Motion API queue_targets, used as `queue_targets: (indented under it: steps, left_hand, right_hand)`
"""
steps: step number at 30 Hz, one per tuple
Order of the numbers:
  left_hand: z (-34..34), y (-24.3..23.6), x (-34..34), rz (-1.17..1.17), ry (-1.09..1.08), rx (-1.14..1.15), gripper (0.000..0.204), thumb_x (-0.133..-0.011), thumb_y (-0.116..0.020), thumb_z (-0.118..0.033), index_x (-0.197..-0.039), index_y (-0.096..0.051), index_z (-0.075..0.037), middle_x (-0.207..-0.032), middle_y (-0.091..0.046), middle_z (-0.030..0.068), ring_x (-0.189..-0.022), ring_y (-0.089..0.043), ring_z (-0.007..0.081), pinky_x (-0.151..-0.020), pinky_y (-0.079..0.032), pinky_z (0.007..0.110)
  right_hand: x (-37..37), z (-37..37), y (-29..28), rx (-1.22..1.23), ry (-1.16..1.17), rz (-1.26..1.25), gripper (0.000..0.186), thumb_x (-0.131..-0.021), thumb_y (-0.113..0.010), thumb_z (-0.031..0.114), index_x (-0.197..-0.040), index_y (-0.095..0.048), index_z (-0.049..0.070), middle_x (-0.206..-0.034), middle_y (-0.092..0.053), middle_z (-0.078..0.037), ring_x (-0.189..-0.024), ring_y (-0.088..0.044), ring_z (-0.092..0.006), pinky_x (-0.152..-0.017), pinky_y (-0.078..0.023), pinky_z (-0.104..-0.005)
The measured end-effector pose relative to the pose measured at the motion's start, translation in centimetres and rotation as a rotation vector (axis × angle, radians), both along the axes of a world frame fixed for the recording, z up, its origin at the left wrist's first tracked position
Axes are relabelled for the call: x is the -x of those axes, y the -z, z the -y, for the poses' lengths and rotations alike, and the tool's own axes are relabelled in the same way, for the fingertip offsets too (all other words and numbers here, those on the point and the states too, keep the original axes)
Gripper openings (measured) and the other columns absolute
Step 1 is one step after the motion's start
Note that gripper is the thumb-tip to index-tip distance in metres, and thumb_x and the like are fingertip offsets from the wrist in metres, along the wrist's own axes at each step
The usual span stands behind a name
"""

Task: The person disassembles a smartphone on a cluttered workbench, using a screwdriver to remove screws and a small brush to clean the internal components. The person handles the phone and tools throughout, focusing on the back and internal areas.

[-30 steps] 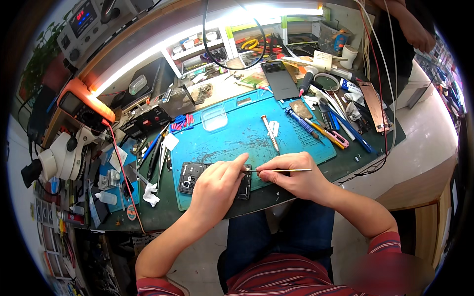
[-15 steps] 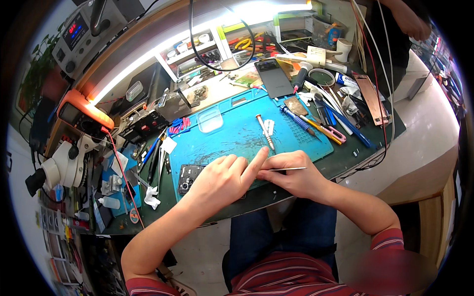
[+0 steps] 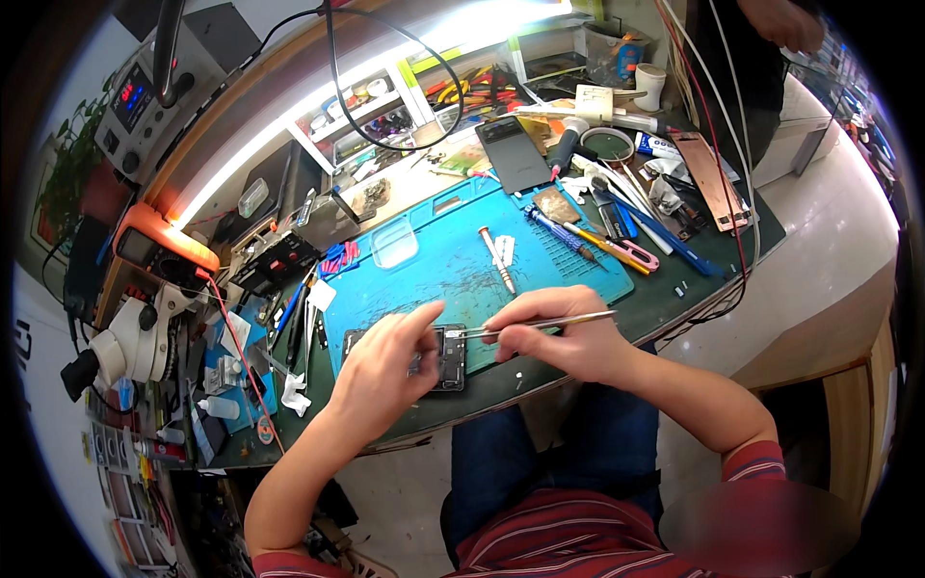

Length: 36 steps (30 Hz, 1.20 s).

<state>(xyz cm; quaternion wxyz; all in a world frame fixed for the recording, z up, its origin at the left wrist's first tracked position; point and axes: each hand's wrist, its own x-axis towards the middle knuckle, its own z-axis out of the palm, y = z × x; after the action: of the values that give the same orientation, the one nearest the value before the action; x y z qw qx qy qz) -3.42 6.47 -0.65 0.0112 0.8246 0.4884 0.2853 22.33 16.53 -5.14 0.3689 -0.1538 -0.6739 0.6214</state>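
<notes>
An opened black phone point(image 3: 450, 354) lies on the blue repair mat point(image 3: 376, 281) at the near edge. My left hand point(image 3: 383, 371) is over its left part, fingers raised and apart, partly hiding it. My right hand point(image 3: 554, 332) grips thin metal tweezers point(image 3: 597, 316), whose tips reach the phone's upper right, by a small silvery part. Beyond my hands lie a metal screwdriver point(image 3: 494, 258) and a clear lidded tray point(image 3: 393, 241).
An orange multimeter point(image 3: 154, 246), microscope point(image 3: 135, 337) and power supply point(image 3: 140, 116) stand left. Hand tools point(image 3: 612, 222) and a dark phone point(image 3: 515, 159) crowd the back and right. Cables hang overhead and right. Another person's hand point(image 3: 798, 29) shows top right.
My left hand has shifted left, uncovering more of the phone's right part. My right hand has moved slightly left, and the tweezers' outer end now tilts higher. The view has shifted a little.
</notes>
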Motion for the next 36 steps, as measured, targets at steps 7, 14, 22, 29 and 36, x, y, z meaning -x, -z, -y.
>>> queue_targets:
  steps: [7,14,22,29,36]
  left_hand:
    - [8.5,-1.8,-1.5,-0.112,0.119,0.277,0.036,-0.083,-0.083,-0.002,-0.118,-0.078,-0.007,-0.109,-0.073,0.0075,-0.098,-0.071,0.0254,-0.086,-0.059,0.04]
    - [3.9,-1.0,2.5,-0.321,-0.077,0.162,0.074,-0.083,-0.091,-0.028,-0.149,-0.064,-0.011,-0.154,-0.06,0.0159,-0.143,-0.057,0.0372,-0.12,-0.046,0.052]
    - [1.3,-0.3,5.6,-0.461,0.08,0.25,0.069,-0.089,-0.085,-0.032,-0.153,-0.063,-0.018,-0.162,-0.054,0.0162,-0.148,-0.054,0.0378,-0.122,-0.045,0.051]
    - [1.3,-0.5,5.5,-0.379,0.052,0.193,0.057,-0.095,-0.079,-0.023,-0.15,-0.065,-0.016,-0.161,-0.056,0.0154,-0.149,-0.052,0.0368,-0.126,-0.042,0.055]
    - [2.7,1.6,1.7,-0.273,-0.061,0.038,0.067,-0.092,-0.082,-0.044,-0.146,-0.065,-0.008,-0.155,-0.061,0.0127,-0.145,-0.055,0.0337,-0.126,-0.041,0.052]
  right_hand:
    - [-2.4,-2.6,0.0,-1.018,0.488,0.417,0.032,-0.092,-0.077,0.01,-0.125,-0.078,0.009,-0.105,-0.076,-0.007,-0.095,-0.074,-0.024,-0.082,-0.061,-0.036]
    - [-6.7,-6.6,-1.4,-1.087,0.829,0.713,0.024,-0.092,-0.074,0.004,-0.115,-0.079,0.007,-0.104,-0.077,-0.01,-0.094,-0.073,-0.0304,-0.08,-0.059,-0.0421]
    - [-11.1,-7.1,-2.8,-0.684,0.661,0.974,0.015,-0.095,-0.078,0.022,-0.102,-0.079,0.009,-0.095,-0.078,-0.009,-0.093,-0.075,-0.0301,-0.078,-0.058,-0.0426]
    - [-9.5,-6.3,-2.9,-0.898,0.623,0.861,0.015,-0.092,-0.083,0.017,-0.101,-0.077,0.007,-0.094,-0.074,-0.008,-0.086,-0.073,-0.0279,-0.074,-0.058,-0.039]
    - [-8.2,-5.7,-1.9,-1.198,0.59,0.956,0.025,-0.088,-0.08,0.011,-0.112,-0.075,0.009,-0.094,-0.066,-0.007,-0.091,-0.07,-0.0271,-0.076,-0.059,-0.0405]
